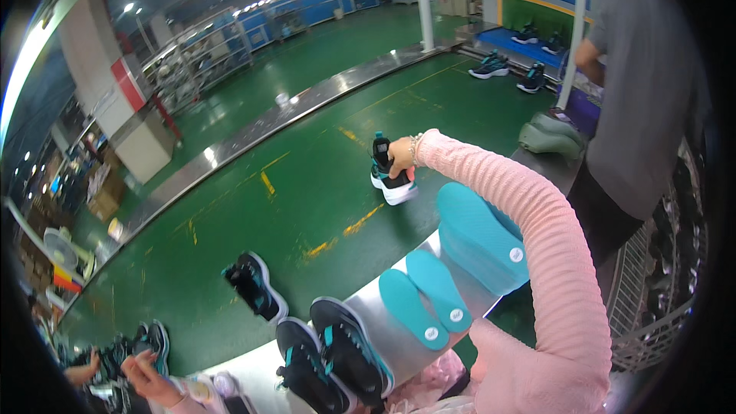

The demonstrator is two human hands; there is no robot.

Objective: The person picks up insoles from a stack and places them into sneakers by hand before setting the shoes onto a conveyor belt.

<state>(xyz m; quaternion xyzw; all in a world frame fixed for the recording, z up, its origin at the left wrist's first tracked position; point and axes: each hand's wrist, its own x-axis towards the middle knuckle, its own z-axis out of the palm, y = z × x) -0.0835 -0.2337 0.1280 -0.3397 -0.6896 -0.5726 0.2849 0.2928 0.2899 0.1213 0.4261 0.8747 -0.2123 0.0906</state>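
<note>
My right hand [400,157] reaches far forward in a pink ribbed sleeve. Its fingers are closed on the upper of a black sneaker [395,190] with teal trim and a white sole, held above the green floor. At the lower left, my left hand [152,380] has its fingers apart and nothing in them. Two dark sneakers with teal trim [351,349] lie side by side on the pale work surface [264,364] before me. Right of them rest two teal insoles [414,310], then a thick stack of teal insoles [477,241].
Another dark sneaker [257,285] sits at the far edge of the surface. Someone else's hand [83,372] is by more sneakers [159,345] at left. A person in grey [644,92] stands at right, near green shoe forms [552,136] and a wire rack [652,337]. A metal-edged line [253,132] crosses beyond.
</note>
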